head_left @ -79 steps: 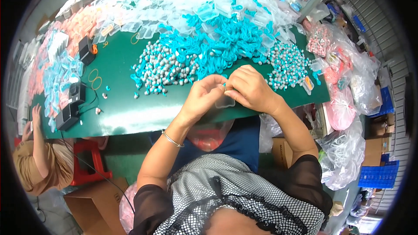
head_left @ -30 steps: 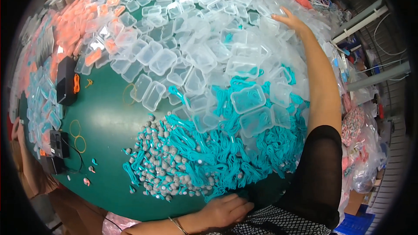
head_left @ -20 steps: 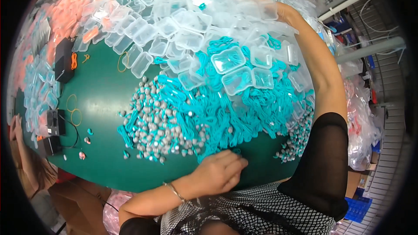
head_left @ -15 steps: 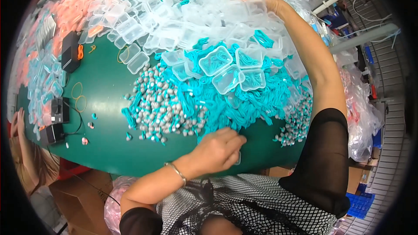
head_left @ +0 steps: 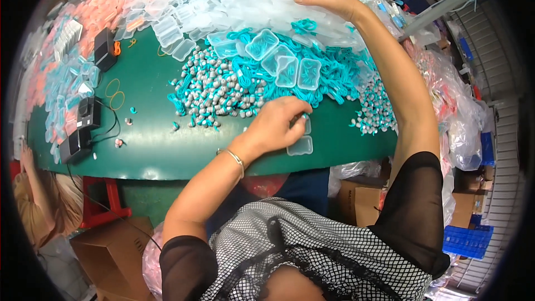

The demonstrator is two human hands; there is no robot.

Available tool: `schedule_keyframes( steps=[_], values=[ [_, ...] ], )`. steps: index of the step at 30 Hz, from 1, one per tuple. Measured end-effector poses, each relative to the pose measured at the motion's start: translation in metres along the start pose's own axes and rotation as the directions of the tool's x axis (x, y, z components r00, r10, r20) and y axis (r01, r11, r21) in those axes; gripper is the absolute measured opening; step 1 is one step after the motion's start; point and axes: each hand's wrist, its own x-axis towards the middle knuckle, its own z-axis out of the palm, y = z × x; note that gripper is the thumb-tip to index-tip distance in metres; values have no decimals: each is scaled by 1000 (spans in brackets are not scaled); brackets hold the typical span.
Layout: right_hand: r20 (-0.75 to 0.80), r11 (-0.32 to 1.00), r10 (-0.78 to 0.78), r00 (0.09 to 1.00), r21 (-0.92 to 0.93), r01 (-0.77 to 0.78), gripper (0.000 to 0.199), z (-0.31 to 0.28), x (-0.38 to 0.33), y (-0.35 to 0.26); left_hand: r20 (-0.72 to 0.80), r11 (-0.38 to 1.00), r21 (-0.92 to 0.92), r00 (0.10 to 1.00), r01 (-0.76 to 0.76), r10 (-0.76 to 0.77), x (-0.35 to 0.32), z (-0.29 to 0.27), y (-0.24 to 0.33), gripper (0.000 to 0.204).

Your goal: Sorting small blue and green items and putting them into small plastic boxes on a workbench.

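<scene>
Close to the table's near side, my left hand [head_left: 276, 125] is closed, thumb and fingers bent together; what they hold, if anything, is hidden. Just beside and under its fingertips lies an open clear plastic box [head_left: 300, 146], partly covered by the hand. My right hand [head_left: 326, 1] reaches far across, thumb and fingers apart, at the heap of clear plastic boxes [head_left: 251, 14]. Between my hands lie bundled teal cords [head_left: 334, 72], with several open clear boxes [head_left: 262, 44] on top, some with teal cord visible in or through them.
Small grey rounded pieces with teal ends [head_left: 214, 86] form a pile left of the cords; another such pile [head_left: 376, 108] lies right. Black devices [head_left: 78, 144] stand at the left of the green table [head_left: 150, 145]. Another person's arm [head_left: 32, 181] shows at far left.
The view has shifted, showing more of the floor below the table. My right hand, partly behind boxes before, now shows above them. More of the clear box by my left hand is visible.
</scene>
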Motion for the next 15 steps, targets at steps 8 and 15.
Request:
schedule_keyframes(
  steps=[8, 15],
  values=[
    [-272, 749, -554, 787, -575, 329, 38, 36, -64, -4, 28, 998, 23, 997, -66, 65, -5, -5, 2, 23],
    [-639, 766, -591, 492, -636, 94, 39, 116, -130, -3, 9, 999, -1, 999, -39, 39, -7, -3, 3, 22]
  ],
)
